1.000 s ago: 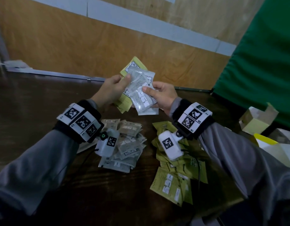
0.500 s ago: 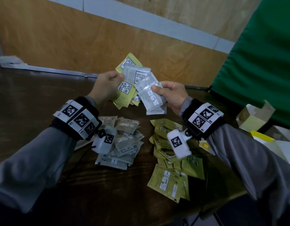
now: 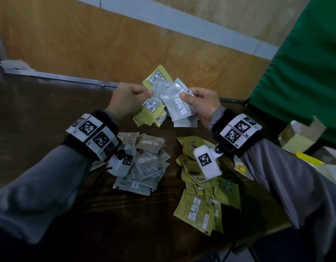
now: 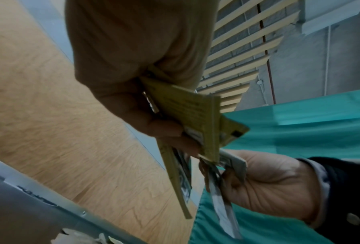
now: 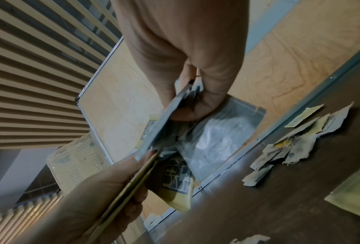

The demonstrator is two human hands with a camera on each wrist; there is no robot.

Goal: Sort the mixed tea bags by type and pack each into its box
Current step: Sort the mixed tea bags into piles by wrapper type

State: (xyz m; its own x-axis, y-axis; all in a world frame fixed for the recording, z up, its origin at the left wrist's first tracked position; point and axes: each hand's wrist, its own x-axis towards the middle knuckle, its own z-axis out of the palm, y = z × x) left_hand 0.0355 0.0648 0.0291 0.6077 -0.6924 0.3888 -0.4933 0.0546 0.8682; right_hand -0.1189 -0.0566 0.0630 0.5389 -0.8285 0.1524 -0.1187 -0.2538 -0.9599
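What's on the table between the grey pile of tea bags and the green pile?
Nothing: in the head view a bare strip of dark table separates the grey pile from the green pile.

Near the middle of the head view we see a fan of olive-green tea bags (image 3: pixel 147 114) held up, and just right of it, overlapping, a bunch of silver-grey tea bags (image 3: pixel 179 108). Below them on the dark table (image 3: pixel 40 103) lie two loose piles, well apart: a grey pile (image 3: pixel 146 163) left of centre and a green pile (image 3: pixel 203 201) lower right. At the right edge an open pale yellow box (image 3: pixel 297 137) stands.
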